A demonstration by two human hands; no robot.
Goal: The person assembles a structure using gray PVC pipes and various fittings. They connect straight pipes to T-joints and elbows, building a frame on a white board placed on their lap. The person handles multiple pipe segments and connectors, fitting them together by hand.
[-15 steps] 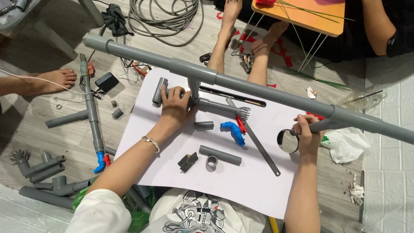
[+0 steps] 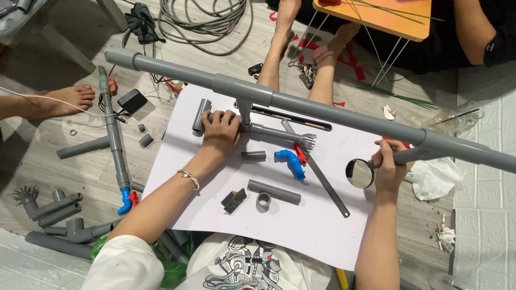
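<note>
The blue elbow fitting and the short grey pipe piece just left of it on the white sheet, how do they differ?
The blue elbow fitting is bright blue; the short grey pipe piece is plain grey. The elbow bends, with collars at its ends, while the grey piece is a straight stub. The elbow runs diagonally down the white sheet; the grey piece lies level. Both lie free on the sheet, touched by neither the left hand nor the right hand.

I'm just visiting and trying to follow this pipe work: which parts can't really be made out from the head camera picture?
- Left hand: its fingers cover the joint where the short grey pipe meets the assembly.
- Right hand: it hides how the round end piece joins the pipe it grips.
- Long grey pipe: its right end is cut off by the frame edge.
- Small black part on the white sheet: too small to identify.
</note>
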